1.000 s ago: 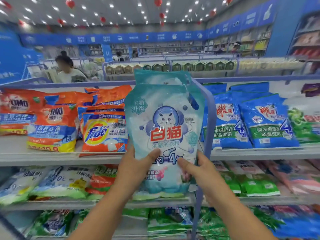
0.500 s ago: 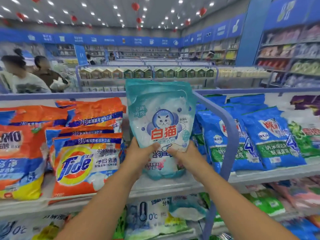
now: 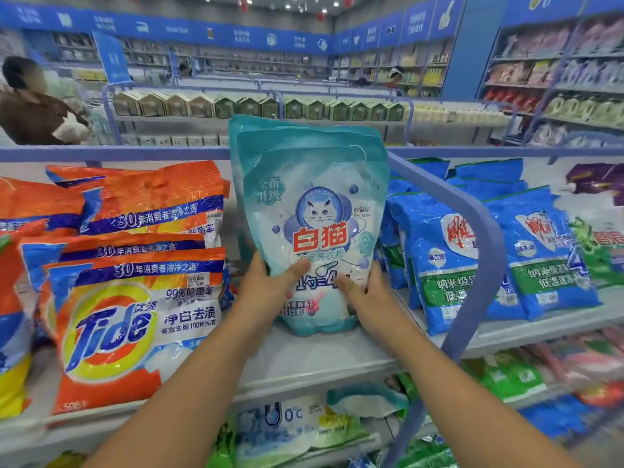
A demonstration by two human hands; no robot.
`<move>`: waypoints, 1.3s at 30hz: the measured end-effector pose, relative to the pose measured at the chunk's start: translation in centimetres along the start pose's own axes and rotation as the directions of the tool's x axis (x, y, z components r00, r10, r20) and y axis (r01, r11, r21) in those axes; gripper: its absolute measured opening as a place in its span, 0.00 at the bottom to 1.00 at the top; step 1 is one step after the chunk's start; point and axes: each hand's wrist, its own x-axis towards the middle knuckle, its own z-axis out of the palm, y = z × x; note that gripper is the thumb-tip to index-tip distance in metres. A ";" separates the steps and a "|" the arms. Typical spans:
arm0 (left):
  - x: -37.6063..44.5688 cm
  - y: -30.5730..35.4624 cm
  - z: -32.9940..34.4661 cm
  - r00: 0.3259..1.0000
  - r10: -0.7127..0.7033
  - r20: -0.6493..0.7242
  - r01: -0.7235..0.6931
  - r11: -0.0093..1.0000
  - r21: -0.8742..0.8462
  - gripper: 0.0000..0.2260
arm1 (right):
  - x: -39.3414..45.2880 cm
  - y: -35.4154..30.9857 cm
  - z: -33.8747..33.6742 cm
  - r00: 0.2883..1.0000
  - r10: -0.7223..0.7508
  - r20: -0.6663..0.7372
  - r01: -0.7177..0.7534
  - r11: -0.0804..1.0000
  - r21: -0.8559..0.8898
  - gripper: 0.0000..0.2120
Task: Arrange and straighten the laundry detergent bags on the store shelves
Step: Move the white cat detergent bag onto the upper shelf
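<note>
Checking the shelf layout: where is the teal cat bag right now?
In the head view it stands mid-frame on the upper shelf, held by both hands: teal cat bag between the orange Tide bags and blue bags.

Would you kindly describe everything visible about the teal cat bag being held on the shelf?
The teal cat bag is a glossy, soft plastic pouch, teal fading to white, with a blue cat face, red characters and a small price sticker. It stands upright, its bottom edge on the white shelf, between the orange Tide bags and the blue divider rail. The left hand and right hand grip its lower sides, thumbs on the front. Another teal bag seems to stand right behind it.
</note>
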 end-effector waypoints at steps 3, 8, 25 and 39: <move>0.2 0.1 -0.5 0.999 -0.047 0.003 0.047 0.999 0.023 0.22 | -0.6 -0.9 -0.3 0.998 0.053 0.031 -0.052 0.999 -0.013 0.19; -1.3 0.8 0.0 0.990 0.031 -0.138 0.002 0.973 0.233 0.28 | -1.6 -1.5 -0.7 0.999 0.051 -0.008 -0.052 0.984 -0.170 0.21; -16.7 -6.0 4.7 0.953 0.304 -0.017 -0.054 0.225 0.973 0.29 | -14.4 7.5 -5.2 0.938 -0.232 0.259 0.347 0.567 -0.747 0.34; -18.1 -14.8 8.2 0.982 0.164 0.093 -0.131 0.233 0.964 0.30 | -15.1 15.8 -4.6 0.961 0.002 0.275 0.221 0.593 -0.775 0.36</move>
